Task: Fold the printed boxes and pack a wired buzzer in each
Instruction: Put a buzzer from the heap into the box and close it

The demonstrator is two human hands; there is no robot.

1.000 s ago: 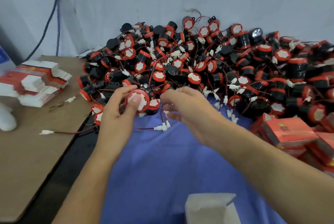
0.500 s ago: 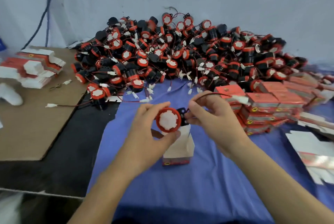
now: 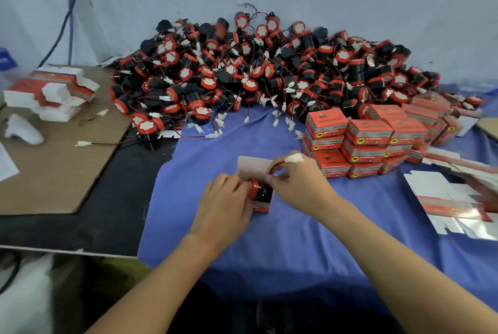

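A: Black buzzer (image 3: 259,190) with a red rim, lying on its side in the open printed box (image 3: 254,169), near the middle of the blue-clothed worktop (image 3: 242,242).

B: The left hand (image 3: 226,204) curls round that red rim, gripping it. The right hand (image 3: 299,185) pinches the red wire (image 3: 275,166), with the white connector (image 3: 293,158) poking up over its knuckles.

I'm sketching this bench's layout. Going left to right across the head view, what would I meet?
Stack of flat boxes → pile of buzzers → packed boxes → loose flat boxes.
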